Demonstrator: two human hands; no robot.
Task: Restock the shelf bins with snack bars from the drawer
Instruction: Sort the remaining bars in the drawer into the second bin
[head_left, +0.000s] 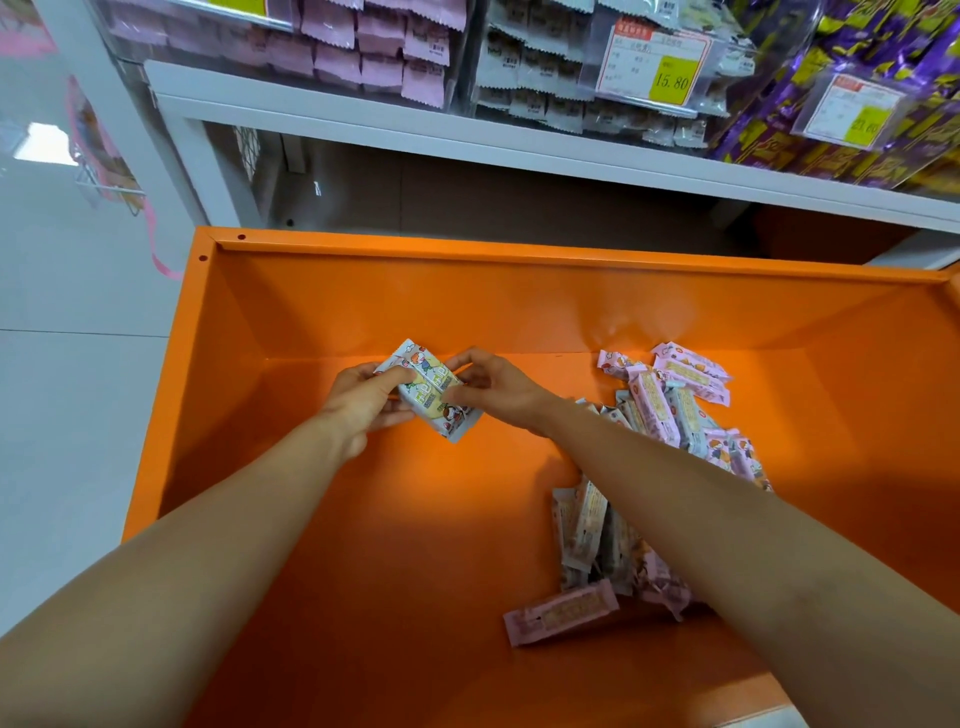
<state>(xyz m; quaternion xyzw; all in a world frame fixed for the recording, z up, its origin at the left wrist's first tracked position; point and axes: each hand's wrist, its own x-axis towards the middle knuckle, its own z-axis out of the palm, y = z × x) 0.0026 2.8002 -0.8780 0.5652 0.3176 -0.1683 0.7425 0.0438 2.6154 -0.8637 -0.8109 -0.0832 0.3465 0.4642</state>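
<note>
An orange drawer (322, 306) stands pulled out below the shelf. Both of my hands hold a small stack of grey-white snack bars (427, 388) with cartoon print, over the drawer's far middle. My left hand (366, 397) grips the stack's left side with thumb on top. My right hand (493, 387) pinches its right side. Several more pink and grey snack bars (670, 400) lie loose along the drawer's right side, and a pink bar (563, 618) lies nearest me. Above, clear shelf bins hold pink packets (363, 47) and grey packets (540, 73).
A further bin of purple-and-yellow packets (883, 78) sits at the upper right. Price tags (654, 65) hang on the bin fronts. The white shelf edge (467, 140) runs above the drawer. Pale floor tiles (62, 364) lie to the left.
</note>
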